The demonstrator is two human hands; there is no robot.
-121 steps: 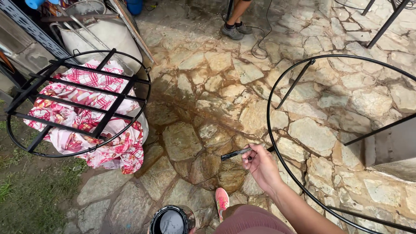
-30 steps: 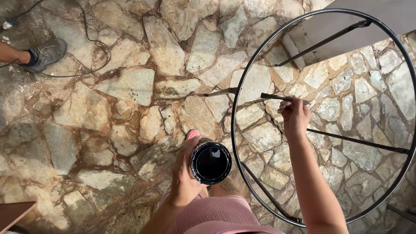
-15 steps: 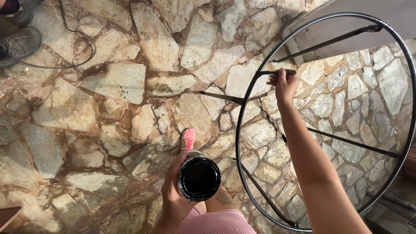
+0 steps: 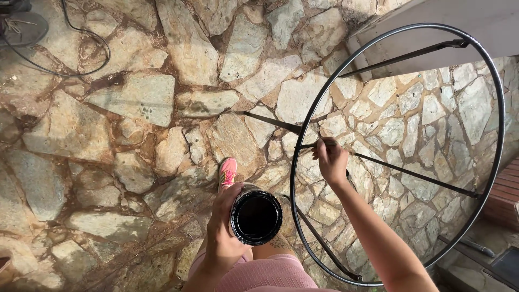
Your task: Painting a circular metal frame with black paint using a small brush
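gripping a thin brush (image 4: 311,145) in right hand (image 4: 331,159), left hand (image 4: 224,224) clasping black paint can (image 4: 256,217)

Left hand (image 4: 226,227) holds paint can (image 4: 256,217); right hand (image 4: 331,160) brush (image 4: 309,145).

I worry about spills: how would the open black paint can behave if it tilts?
The paint can has no lid and looks filled with dark liquid, so tilting would probably spill it. The left hand wraps only its side; it may feel heavy and slippery. Being round, it could roll if dropped.
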